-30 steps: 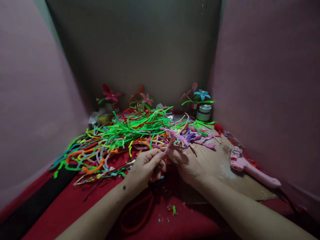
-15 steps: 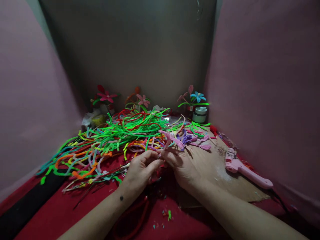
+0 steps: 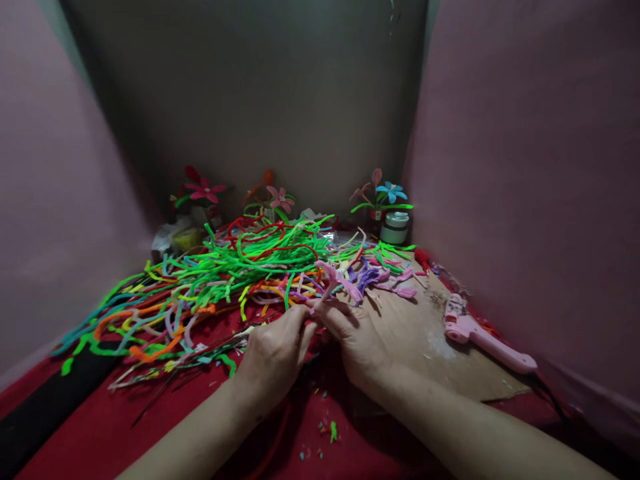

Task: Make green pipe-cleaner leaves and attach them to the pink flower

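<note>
My left hand and my right hand meet at the middle, fingertips pinched together. Between them rises a pink pipe-cleaner flower, its petals pointing up and to the right. Both hands grip its stem low down, and the fingers hide the lower end. Just beyond lie purple pipe-cleaner pieces and more pink petals. Left of these spreads a big heap of green pipe cleaners, mixed with red, orange and other colours.
A pink glue gun lies on a cardboard sheet at the right, its cord trailing off. Finished flowers and a lidded jar stand at the back. Small scraps dot the red cloth.
My left hand has rolled over at the stem, so its back now faces up more. The flower stays nearly in place. The whole view has shifted slightly.
</note>
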Tool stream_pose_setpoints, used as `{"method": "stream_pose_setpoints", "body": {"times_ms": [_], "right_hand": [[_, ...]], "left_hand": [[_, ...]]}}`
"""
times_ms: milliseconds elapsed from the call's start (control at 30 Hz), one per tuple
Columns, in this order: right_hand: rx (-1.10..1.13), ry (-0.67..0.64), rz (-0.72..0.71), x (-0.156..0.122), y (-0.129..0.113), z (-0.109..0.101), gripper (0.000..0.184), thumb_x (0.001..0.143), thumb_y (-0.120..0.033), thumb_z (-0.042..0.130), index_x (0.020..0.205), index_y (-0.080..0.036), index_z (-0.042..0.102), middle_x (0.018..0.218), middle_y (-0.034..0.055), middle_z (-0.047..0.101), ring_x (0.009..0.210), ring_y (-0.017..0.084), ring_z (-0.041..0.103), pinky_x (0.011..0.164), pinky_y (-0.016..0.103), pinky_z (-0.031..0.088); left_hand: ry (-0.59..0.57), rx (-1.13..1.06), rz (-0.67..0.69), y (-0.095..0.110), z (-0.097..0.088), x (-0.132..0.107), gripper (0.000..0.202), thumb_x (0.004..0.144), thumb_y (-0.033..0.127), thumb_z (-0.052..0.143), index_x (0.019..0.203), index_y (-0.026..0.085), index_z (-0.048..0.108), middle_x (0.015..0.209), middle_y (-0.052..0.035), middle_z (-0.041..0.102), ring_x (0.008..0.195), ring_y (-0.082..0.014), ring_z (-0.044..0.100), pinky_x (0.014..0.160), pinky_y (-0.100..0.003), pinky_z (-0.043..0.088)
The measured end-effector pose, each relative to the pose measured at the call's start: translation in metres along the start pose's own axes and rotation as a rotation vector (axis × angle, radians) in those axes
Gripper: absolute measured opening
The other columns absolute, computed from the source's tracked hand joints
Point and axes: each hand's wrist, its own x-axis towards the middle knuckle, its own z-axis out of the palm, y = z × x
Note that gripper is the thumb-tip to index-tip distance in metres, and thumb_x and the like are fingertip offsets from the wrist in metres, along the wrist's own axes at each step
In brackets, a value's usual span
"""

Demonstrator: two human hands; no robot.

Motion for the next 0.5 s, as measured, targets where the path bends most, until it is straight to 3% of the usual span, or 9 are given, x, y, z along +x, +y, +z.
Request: {"method": "stream_pose_setpoints", "body": {"times_ms": [100, 167, 267, 367, 433, 500], "right_hand": [[-0.017, -0.023, -0.032, 0.000, -0.005, 0.004, 0.016, 0.073, -0.032, 0.061, 0.079, -0.019, 0.068, 0.076, 0.0003, 0.065, 0.077, 0.017, 0.058, 0.082, 0.033, 0.043], [-0.049, -0.040, -0.050, -0.001, -0.009, 0.006, 0.015, 0.072, -0.034, 0.062, 0.078, -0.021, 0.068, 0.075, 0.0000, 0.065, 0.079, 0.018, 0.059, 0.081, 0.033, 0.045], [-0.081, -0.078, -0.054, -0.002, -0.011, 0.006, 0.018, 0.071, -0.036, 0.062, 0.079, -0.021, 0.069, 0.074, 0.0004, 0.065, 0.081, 0.019, 0.059, 0.079, 0.033, 0.046], [-0.110, -0.121, -0.034, -0.002, -0.008, 0.003, 0.022, 0.077, -0.037, 0.057, 0.085, -0.020, 0.068, 0.080, 0.0011, 0.066, 0.084, 0.018, 0.060, 0.085, 0.035, 0.044], [-0.137, -0.151, -0.061, -0.002, -0.007, -0.001, 0.023, 0.079, -0.037, 0.055, 0.088, -0.020, 0.067, 0.087, 0.0018, 0.066, 0.089, 0.018, 0.059, 0.091, 0.036, 0.040], [-0.169, -0.181, -0.100, -0.001, -0.008, -0.003, 0.022, 0.079, -0.036, 0.055, 0.090, -0.021, 0.067, 0.094, 0.0023, 0.066, 0.095, 0.018, 0.058, 0.095, 0.037, 0.037]], "left_hand": [[-0.042, 0.015, 0.013, -0.002, -0.001, -0.001, 0.015, 0.087, 0.017, 0.039, 0.087, 0.015, 0.054, 0.069, -0.0028, 0.058, 0.057, -0.0125, 0.057, 0.052, -0.022, 0.038], [-0.065, -0.147, -0.050, 0.000, -0.004, 0.000, 0.016, 0.086, 0.016, 0.040, 0.090, 0.016, 0.055, 0.074, -0.0034, 0.060, 0.064, -0.0130, 0.059, 0.057, -0.021, 0.040], [-0.139, -0.590, -0.368, 0.008, -0.013, 0.007, 0.013, 0.084, 0.023, 0.044, 0.084, 0.018, 0.055, 0.062, 0.0011, 0.055, 0.053, -0.0088, 0.054, 0.049, -0.018, 0.039], [-0.286, -1.188, -0.776, 0.015, -0.021, 0.015, 0.017, 0.082, 0.033, 0.048, 0.073, 0.018, 0.050, 0.049, 0.0068, 0.042, 0.031, -0.0030, 0.031, 0.031, -0.014, 0.026], [-0.346, -1.526, -0.902, 0.015, -0.023, 0.018, 0.017, 0.081, 0.033, 0.051, 0.072, 0.019, 0.048, 0.047, 0.0090, 0.038, 0.029, -0.0009, 0.018, 0.026, -0.013, 0.022], [-0.365, -1.721, -0.921, 0.014, -0.024, 0.018, 0.014, 0.080, 0.031, 0.053, 0.073, 0.019, 0.048, 0.048, 0.0099, 0.037, 0.029, 0.0002, 0.012, 0.023, -0.012, 0.022]]}}
